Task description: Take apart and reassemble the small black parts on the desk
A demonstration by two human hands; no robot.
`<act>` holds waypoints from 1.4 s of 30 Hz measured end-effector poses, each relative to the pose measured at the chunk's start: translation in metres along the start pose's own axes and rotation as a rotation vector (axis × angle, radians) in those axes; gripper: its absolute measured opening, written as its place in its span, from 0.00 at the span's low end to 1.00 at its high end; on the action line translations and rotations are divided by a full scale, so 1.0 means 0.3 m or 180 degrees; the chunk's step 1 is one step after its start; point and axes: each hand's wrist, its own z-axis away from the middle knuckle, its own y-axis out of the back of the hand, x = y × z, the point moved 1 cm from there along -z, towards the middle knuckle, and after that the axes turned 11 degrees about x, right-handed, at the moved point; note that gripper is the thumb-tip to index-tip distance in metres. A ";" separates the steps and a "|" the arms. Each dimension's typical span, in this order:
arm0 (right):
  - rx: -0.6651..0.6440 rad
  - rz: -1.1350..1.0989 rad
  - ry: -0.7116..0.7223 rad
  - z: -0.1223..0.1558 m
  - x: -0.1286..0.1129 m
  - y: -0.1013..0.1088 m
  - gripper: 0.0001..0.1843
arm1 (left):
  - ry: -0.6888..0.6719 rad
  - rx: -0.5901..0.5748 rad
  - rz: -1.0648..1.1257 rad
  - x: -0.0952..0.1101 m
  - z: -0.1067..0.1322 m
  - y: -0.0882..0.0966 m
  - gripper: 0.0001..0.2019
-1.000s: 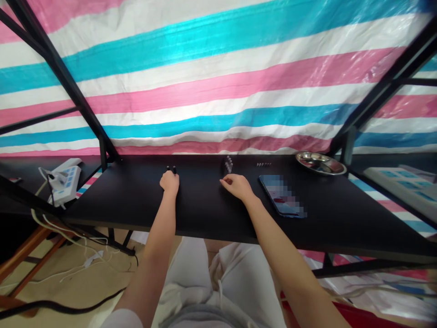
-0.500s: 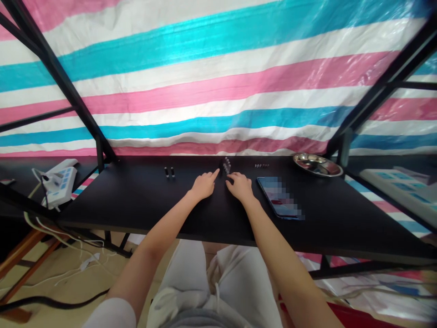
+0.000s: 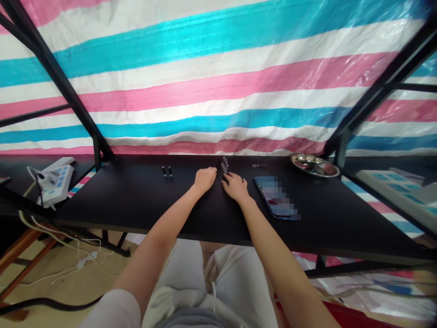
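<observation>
My left hand point(image 3: 205, 179) rests on the black table with its fingers curled in. Whatever its fingertips may hold is hidden. Just right of it, a tight group of small upright cylinders with pale tops point(image 3: 225, 165) stands near the back edge. My right hand point(image 3: 236, 187) lies low on the table in front of that group, fingers apart, its fingertips close to the nearest cylinders. Whether they touch I cannot tell. Two small dark cylinders with pale ends point(image 3: 167, 171) are farther left. To the right is a short row of tiny shiny pieces point(image 3: 259, 166).
A phone point(image 3: 275, 197) lies right of my right hand. Beyond it, a round steel dish point(image 3: 314, 166) sits at the back right. White power strips point(image 3: 56, 184) with cables are at the left. Black metal frame bars point(image 3: 68, 93) and a striped sheet point(image 3: 211, 86) stand behind.
My left index finger was stretched toward the upright cylinders and is now curled in. The fingers of my right hand have spread and flattened slightly. The view has shifted a little.
</observation>
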 end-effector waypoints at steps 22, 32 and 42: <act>-0.0295 -0.0231 0.0414 0.024 -0.038 -0.015 0.22 | 0.1428 0.1162 0.1744 -0.130 0.150 0.052 0.12; 0.0538 -0.1518 0.0840 0.004 -0.047 -0.009 0.10 | 0.2016 0.1206 0.2597 -0.148 0.143 0.035 0.13; 0.0888 -0.2071 0.0338 0.006 -0.058 0.032 0.08 | 0.2005 0.1076 0.2903 -0.152 0.138 0.014 0.14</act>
